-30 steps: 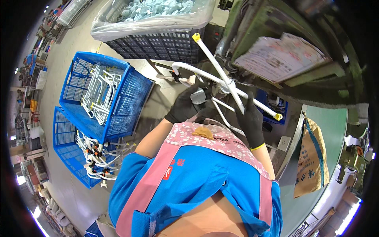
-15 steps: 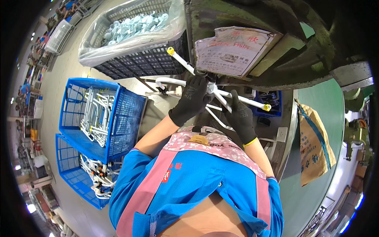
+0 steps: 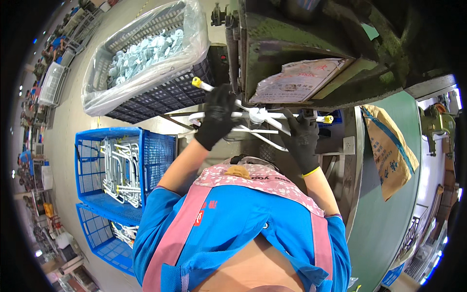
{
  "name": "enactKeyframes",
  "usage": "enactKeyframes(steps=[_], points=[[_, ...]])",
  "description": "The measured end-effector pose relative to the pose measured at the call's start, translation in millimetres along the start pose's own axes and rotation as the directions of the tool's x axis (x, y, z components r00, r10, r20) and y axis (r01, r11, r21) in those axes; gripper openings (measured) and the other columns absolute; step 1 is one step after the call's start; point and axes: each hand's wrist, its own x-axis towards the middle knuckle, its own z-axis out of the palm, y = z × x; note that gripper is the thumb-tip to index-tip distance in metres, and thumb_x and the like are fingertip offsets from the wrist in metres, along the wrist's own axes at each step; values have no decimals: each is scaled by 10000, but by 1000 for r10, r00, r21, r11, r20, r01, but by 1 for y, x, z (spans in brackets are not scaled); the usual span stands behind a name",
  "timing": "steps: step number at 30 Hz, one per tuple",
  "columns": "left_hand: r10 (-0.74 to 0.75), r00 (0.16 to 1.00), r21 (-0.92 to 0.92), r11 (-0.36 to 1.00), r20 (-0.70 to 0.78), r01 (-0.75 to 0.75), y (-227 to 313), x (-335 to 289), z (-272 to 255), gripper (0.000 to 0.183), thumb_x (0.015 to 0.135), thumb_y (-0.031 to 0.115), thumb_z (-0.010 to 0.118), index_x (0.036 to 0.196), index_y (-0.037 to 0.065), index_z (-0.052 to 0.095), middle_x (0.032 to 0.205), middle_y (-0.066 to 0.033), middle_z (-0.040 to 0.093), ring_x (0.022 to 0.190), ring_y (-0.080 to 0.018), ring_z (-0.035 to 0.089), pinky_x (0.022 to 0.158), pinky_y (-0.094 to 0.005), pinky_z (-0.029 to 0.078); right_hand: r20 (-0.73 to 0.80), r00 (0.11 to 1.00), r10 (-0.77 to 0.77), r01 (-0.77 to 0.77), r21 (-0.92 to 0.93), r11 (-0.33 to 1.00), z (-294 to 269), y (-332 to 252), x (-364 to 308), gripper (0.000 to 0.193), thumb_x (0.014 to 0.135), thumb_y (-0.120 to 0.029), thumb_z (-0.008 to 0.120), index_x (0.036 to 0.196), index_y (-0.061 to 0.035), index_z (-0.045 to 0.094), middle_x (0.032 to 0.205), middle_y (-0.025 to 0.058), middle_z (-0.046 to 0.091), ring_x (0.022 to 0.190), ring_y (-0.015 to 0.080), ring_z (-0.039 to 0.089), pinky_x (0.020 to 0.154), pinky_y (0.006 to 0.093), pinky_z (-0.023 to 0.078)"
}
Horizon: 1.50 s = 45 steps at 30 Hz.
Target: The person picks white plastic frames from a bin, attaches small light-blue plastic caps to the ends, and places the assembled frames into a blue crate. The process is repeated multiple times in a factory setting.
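White frame (image 3: pixel 258 115) between my hands, centred about midway.
Its long tube (image 3: pixel 276 116) runs from left hand (image 3: pixel 216 116) to right hand (image 3: pixel 301 138); whether either is clamped, I cannot tell.

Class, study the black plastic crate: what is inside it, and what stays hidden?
Inside the black plastic crate, a translucent plastic liner holds heaped pale blue-grey parts. The heap covers the bottom; buried pieces cannot be seen.
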Motion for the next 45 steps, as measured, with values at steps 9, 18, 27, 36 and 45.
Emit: enactKeyframes(steps=[9, 18, 27, 36, 45], points=[[112, 993, 88, 990, -33, -108, -42, -8, -6, 451, 644, 150, 691, 1073, 61, 582, 856, -106, 589, 762, -296, 582, 685, -439, 420, 160, 985, 58, -62, 17, 998, 54, 43, 15, 293, 605, -315, 753, 790, -134, 617, 893, 83, 635, 821, 318, 609, 679, 444, 495], [181, 979, 104, 980, -95, -171, -48, -16, 5, 401, 705, 192, 658, 1077, 56, 595, 839, -114, 543, 858, -296, 544, 812, -448, 381, 38, 997, 69, -64, -103, 993, 75, 58, 12, 292, 599, -404, 759, 711, -164, 636, 731, 87, 635, 667, 316, 627, 559, 429, 501], [190, 980, 165, 970, -57, -178, -48, -10, 1, 356, 730, 202, 638, 1050, 52, 599, 806, -113, 556, 841, -293, 549, 776, -442, 380, 52, 997, 50, -42, -141, 989, 71, 55, 7, 280, 590, -409, 772, 714, -206, 625, 630, 70, 603, 584, 314, 600, 514, 432, 478], [140, 985, 123, 984, -99, -127, -43, -12, 0, 300, 725, 217, 641, 997, 93, 618, 791, -92, 586, 827, -270, 558, 764, -428, 383, 78, 995, 59, -47, -149, 988, 74, 60, 14, 261, 594, -385, 771, 699, -189, 634, 665, 55, 617, 595, 291, 618, 546, 398, 491], [113, 982, 82, 991, -152, -102, -43, -3, -21, 388, 666, 221, 692, 1027, 118, 595, 898, -71, 597, 910, -277, 563, 799, -434, 365, -50, 998, -23, 15, -158, 987, 10, 36, 36, 249, 647, -367, 765, 668, -152, 640, 651, 69, 601, 630, 280, 622, 549, 378, 492]])
